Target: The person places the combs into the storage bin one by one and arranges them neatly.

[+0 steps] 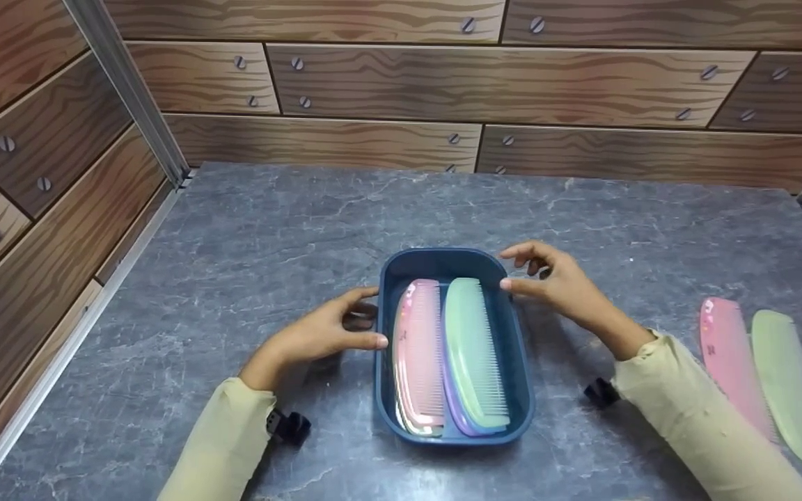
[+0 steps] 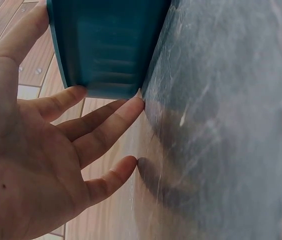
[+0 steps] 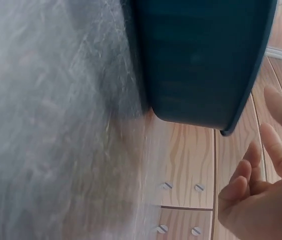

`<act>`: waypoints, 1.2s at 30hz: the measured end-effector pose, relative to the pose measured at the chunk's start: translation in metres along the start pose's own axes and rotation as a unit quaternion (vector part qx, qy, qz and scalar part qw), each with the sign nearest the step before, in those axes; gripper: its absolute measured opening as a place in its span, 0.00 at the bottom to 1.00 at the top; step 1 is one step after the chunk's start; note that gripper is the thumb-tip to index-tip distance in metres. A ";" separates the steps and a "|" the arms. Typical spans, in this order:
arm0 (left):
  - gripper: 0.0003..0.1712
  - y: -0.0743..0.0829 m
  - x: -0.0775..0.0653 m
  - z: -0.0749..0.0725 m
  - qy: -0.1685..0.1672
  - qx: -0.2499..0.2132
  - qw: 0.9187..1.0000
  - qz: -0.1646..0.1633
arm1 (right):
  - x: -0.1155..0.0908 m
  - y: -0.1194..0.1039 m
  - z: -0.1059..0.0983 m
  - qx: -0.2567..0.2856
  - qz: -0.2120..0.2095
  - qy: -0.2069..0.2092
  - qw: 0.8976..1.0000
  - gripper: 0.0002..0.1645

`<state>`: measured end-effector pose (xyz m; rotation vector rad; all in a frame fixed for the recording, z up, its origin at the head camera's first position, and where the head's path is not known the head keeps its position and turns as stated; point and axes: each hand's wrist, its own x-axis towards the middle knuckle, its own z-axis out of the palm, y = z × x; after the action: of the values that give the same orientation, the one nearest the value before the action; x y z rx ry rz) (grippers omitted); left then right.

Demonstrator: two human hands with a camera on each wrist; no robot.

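Observation:
A dark blue rectangular box point(image 1: 523, 390) stands on the table. Inside lie two stacks of combs: a pink comb point(image 1: 420, 355) tops the left one, and a green comb point(image 1: 470, 348) overlaps a purple comb point(image 1: 451, 400) on the right. My left hand point(image 1: 331, 327) is at the box's left side, thumb on the rim and forefinger against the wall; its other fingers spread loosely near the tabletop in the left wrist view. Beyond the far right corner, my right hand point(image 1: 557, 282) holds nothing, fingers loosely bent; the right wrist view shows it apart from the box.
Right of the box, a second pink comb point(image 1: 732, 362) and a light green comb point(image 1: 794, 390) lie side by side on the marbled grey table point(image 1: 289, 223), close to my right sleeve. Wood-patterned panels point(image 1: 512, 83) bound the back and left side.

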<state>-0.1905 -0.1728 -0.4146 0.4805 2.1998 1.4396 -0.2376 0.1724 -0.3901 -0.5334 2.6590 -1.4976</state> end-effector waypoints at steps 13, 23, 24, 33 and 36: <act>0.51 0.001 0.000 0.000 0.006 0.003 1.000 -0.004 | -0.025 0.006 -0.041 -0.021 -0.015 0.024 0.999 0.26; 0.52 0.000 -0.001 0.000 0.007 -0.001 1.000 -0.011 | -0.056 0.032 -0.099 -0.058 0.026 0.041 0.997 0.24; 0.52 0.000 -0.001 0.000 0.007 -0.001 1.000 -0.010 | -0.058 0.035 -0.104 -0.060 0.029 0.042 0.997 0.25; 0.51 0.000 -0.002 0.000 0.010 -0.001 1.000 -0.005 | -0.082 0.059 -0.141 -0.070 0.037 0.082 0.993 0.25; 0.51 0.001 -0.002 0.000 0.012 0.002 1.000 -0.006 | -0.089 0.070 -0.153 -0.093 0.057 0.097 0.989 0.26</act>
<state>-0.1887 -0.1735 -0.4137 0.4545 2.2201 1.4422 -0.2041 0.3599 -0.3791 -0.2496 2.9398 -1.3445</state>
